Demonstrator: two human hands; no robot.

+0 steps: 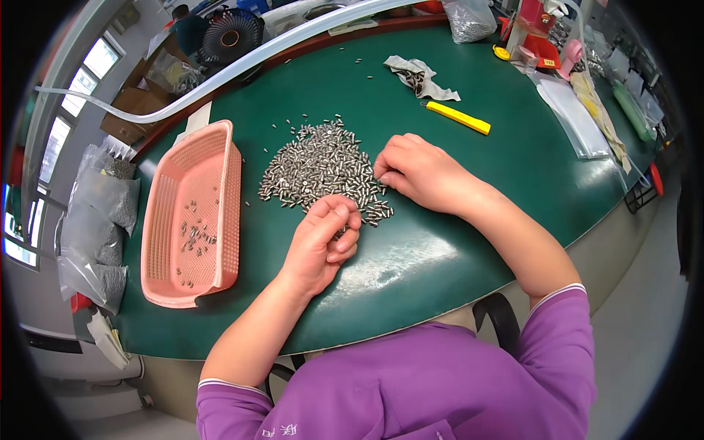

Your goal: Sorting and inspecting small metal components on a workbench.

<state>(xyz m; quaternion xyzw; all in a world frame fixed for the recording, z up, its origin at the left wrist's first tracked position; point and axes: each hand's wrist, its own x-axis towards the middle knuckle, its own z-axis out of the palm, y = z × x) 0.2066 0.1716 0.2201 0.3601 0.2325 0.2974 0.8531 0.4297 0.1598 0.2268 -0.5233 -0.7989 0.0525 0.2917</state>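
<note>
A heap of small silvery metal pins [315,165] lies on the green tabletop. My left hand [319,242] is closed at the near edge of the heap, palm partly turned up. A bit of metal shows between its curled fingers, and thumb and forefinger press together. At the heap's right edge, my right hand [422,170] is closed, back upward, its thumb and forefinger nearly together beside the pins. Whatever its fingertips may hold is hidden. Left of the heap stands a pink plastic basket [229,213] with some scattered pins on its bottom.
A yellow utility knife [458,117] and a crumpled pale cloth [440,92] lie beyond my right hand. Bags of small metal parts [110,242] stand left of the basket. A translucent tube [242,62] crosses the far left; clear plastic bags [576,121] lie at the right.
</note>
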